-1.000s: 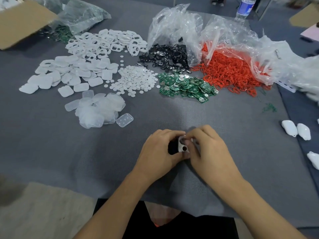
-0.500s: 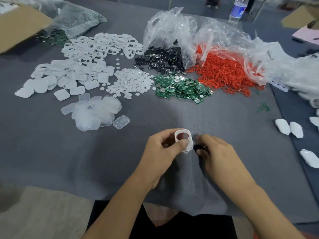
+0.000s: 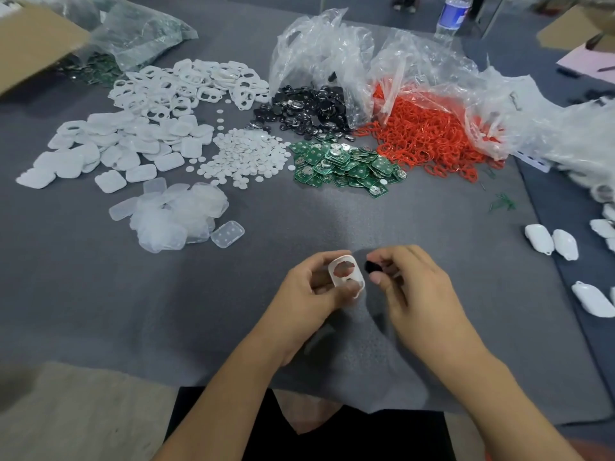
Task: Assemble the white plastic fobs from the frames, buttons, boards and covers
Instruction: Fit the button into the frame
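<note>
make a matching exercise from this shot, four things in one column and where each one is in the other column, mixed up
Things
1. white plastic frame with two holes
2. small black part
3. pile of green circuit boards
4. heap of red rubber rings

Places
A. pinched by the right hand
B. spilling from a clear plastic bag
C. gripped by the left hand
D. lying loose beside the small white round discs

Pairs: 1-C, 2-A, 3-D, 4-B

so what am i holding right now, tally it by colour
white frame, held in the left hand: 1
black piece, pinched in the right hand: 1
total: 2
</note>
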{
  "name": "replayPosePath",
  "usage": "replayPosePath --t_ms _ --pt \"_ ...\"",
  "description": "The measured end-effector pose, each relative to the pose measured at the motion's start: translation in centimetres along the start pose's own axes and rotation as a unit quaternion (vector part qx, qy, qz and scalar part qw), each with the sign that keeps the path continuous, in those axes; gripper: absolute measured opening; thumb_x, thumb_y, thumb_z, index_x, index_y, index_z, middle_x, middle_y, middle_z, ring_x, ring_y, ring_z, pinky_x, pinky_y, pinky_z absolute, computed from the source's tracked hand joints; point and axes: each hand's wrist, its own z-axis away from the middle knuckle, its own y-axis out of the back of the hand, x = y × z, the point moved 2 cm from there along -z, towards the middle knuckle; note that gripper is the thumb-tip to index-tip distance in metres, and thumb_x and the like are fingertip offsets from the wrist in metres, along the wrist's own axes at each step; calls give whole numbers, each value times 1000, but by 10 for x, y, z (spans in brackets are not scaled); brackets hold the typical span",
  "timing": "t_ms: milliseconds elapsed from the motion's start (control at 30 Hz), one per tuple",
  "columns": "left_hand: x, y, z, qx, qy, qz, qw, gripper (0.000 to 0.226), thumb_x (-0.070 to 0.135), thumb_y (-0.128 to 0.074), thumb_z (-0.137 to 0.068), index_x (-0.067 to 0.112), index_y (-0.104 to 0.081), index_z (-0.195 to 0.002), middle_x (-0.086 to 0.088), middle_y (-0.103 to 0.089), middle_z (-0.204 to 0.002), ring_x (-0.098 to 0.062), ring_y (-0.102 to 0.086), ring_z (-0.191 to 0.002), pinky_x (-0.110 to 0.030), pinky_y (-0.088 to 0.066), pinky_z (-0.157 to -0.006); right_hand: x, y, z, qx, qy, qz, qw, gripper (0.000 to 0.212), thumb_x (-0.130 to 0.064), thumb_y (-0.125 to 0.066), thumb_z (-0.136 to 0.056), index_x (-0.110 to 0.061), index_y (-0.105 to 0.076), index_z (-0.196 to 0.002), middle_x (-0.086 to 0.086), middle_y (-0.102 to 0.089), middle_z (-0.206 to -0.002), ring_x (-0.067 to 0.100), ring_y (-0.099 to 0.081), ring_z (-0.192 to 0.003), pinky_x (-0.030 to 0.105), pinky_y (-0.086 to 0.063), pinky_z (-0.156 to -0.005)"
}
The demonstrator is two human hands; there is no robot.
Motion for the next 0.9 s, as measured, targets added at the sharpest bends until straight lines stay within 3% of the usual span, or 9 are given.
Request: replayPosePath --t_ms 67,200,367,600,900 --pt "2 1 1 -18 -8 -14 1000 42 0 -76 -89 18 -68 -125 -6 -77 -115 -15 -72 -104 -25 -55 -94 -5 1 -1 -9 23 -3 1000 23 -2 -67 -90 -17 -67 -108 -10 -55 -101 -12 -50 -91 1 -34 -84" --pt "4 0 2 -53 -26 5 998 42 -5 -74 -89 13 -70 -126 -13 -75 -118 -27 -70 -116 -31 -54 -102 -14 -1 -3 -46 94 7 995 25 2 -64 -90 -14 -67 -109 -4 -56 -105 6 -54 -91 9 -39 -86" --pt "4 0 1 -66 -37 6 997 41 -10 -71 -88 10 -71 -125 -20 -74 -116 -21 -71 -107 -31 -54 -100 -15 -9 -8 -71 160 75 982 27 6 -68 -86 -9 -68 -109 5 -59 -103 27 -57 -90 39 -49 -82" --pt "3 1 -1 -86 -28 4 996 47 -9 -73 -87 16 -71 -127 -15 -76 -115 -17 -71 -105 -24 -53 -93 -14 -7 -14 -84 181 89 976 37 9 -77 -73 -10 -72 -105 5 -63 -94 29 -60 -81 39 -54 -74" --pt "0 2 -5 -96 -10 -14 995 47 -10 -72 -87 13 -69 -129 -18 -74 -120 -18 -69 -109 -33 -53 -103 -20 -1 -18 -92 120 46 987 17 4 -73 -79 -8 -79 -90 10 -67 -83 34 -64 -78 47 -54 -71"
